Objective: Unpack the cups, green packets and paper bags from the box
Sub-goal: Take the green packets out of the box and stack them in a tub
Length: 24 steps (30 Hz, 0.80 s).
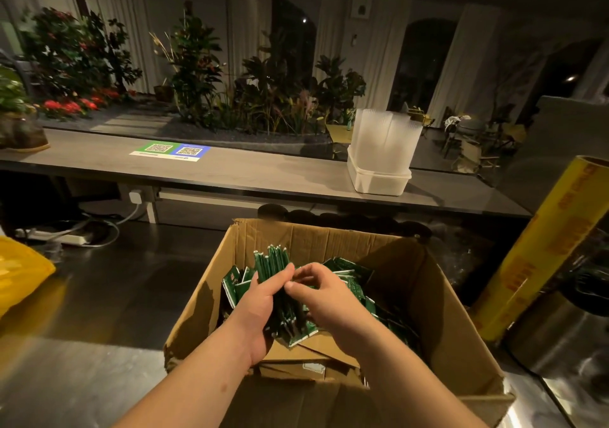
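There's the left hand [260, 302] curled round the packets [272, 263], right hand [326, 296] pinching their edge: slack squeeze and they'd spill into the box [329, 240].

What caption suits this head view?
Over an open brown cardboard box, left hand and right hand grip a bundle of slim green packets.

Both arms are bare to the frame edge, the left forearm [197, 378] toward 7 o'clock and the right forearm [405, 371] toward 5 o'clock. The left hand [260, 299] and right hand [324, 296] are bare, with short-trimmed nails. A small dark spot [225, 387] marks the left forearm.
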Tool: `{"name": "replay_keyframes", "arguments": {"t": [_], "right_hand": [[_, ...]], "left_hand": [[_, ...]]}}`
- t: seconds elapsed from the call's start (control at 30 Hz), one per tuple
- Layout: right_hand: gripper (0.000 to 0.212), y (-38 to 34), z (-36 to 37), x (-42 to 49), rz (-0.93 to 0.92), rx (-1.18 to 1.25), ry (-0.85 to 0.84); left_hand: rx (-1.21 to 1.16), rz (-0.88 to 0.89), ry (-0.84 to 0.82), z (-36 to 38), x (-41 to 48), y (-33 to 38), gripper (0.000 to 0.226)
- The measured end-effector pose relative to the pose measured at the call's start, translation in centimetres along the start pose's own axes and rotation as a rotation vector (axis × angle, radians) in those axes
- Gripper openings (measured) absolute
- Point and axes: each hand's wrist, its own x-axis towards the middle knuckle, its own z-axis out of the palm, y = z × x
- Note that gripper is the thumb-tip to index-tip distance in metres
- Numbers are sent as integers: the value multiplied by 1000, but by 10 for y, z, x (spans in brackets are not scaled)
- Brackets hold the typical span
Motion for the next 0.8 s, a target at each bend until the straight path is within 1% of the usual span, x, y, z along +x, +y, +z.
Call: {"name": "replay_keyframes", "arguments": {"t": [0.13,0.17,0.27,0.3,0.33,0.4,0.47,0.53,0.57,0.63,0.67,0.7,0.73,0.77,0.8], "right_hand": [[28,-14,-6,-42,-36,-24,-7],[29,-15,-6,-55,-37,-20,-18],[28,-10,-7,-93,11,-20,-78],[27,-7,-8,-100,35,-21,-106],[27,-1,-7,-108,69,-16,-138],[28,11,-3,-125,148,9,-205],[31,28,3,-138,208,3,-251],[33,47,11,-144,256,-20,-256],[34,57,16,-143,279,-29,-246],[32,81,24,-141,329,-11,-218],[32,92,27,-140,361,12,-205],[31,102,31,-140,391,33,-197],[32,112,34,-138,413,51,-192],[32,121,37,-137,432,70,-185],[32,129,39,-136,450,89,-175]], "left_hand": [[134,27,-22,4,-35,-4,85],[156,16,-19,3,-45,-8,92],[198,-85,-31,-6,-70,-31,126],[193,-125,-45,-8,-74,-37,130],[183,-159,-59,-12,-81,-45,127],[162,-187,-56,-19,-97,-66,113],[149,-234,-4,-27,-108,-88,106],[122,-291,42,-33,-109,-107,109],[121,-315,43,-36,-107,-115,115],[175,-358,56,-46,-97,-138,129],[204,-374,67,-50,-90,-151,130],[230,-391,86,-53,-84,-162,124],[264,-402,94,-54,-82,-168,108],[299,-399,93,-52,-86,-171,86],[324,-396,113,-51,-87,-174,70]]}}
